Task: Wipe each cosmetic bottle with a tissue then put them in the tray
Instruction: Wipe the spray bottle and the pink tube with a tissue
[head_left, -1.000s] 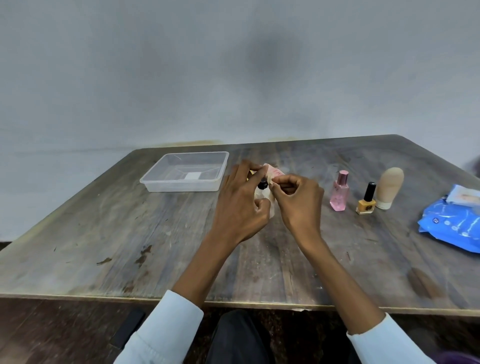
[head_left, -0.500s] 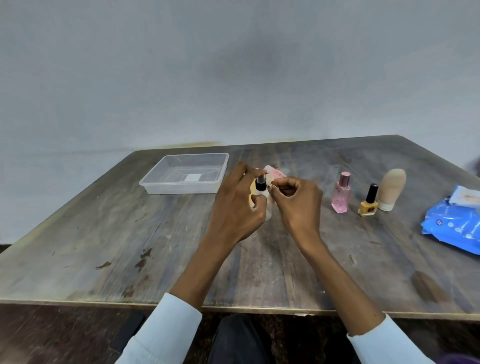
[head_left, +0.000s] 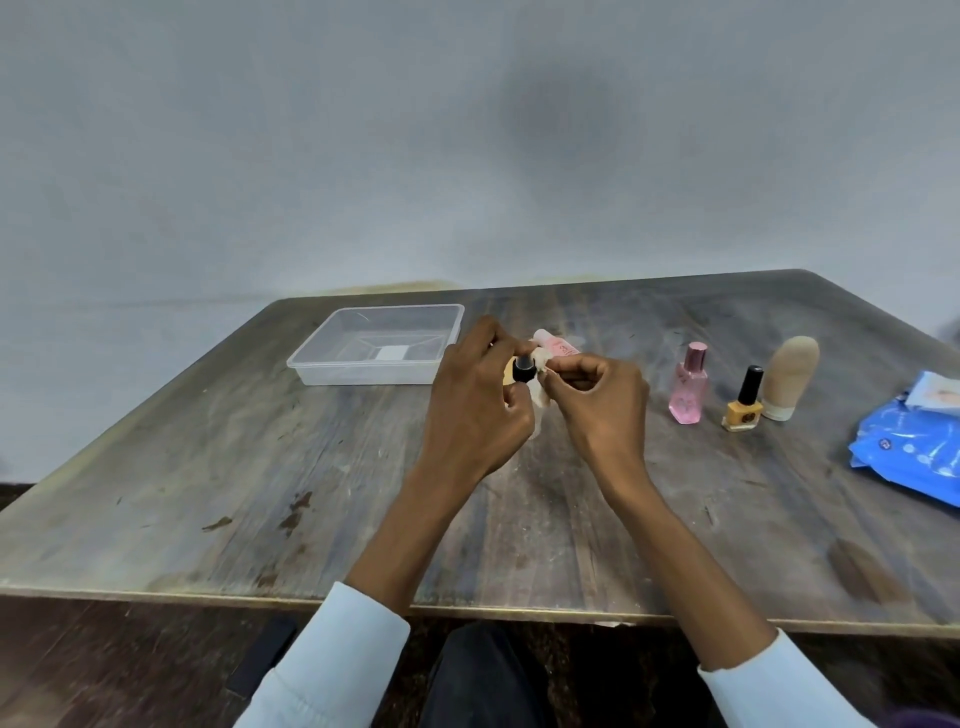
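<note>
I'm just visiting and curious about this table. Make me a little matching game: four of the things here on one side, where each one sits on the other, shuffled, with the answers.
Things:
1. clear tray
2. black-capped bottle
3. blue wipes pack
4. yellow nail polish

Places:
A. far right edge of the table
B. held in the left hand, with the right hand beside it
C. between the pink perfume bottle and the beige bottle
D. left of both hands, nothing inside

Pairs: 1-D, 2-B, 3-A, 4-C
</note>
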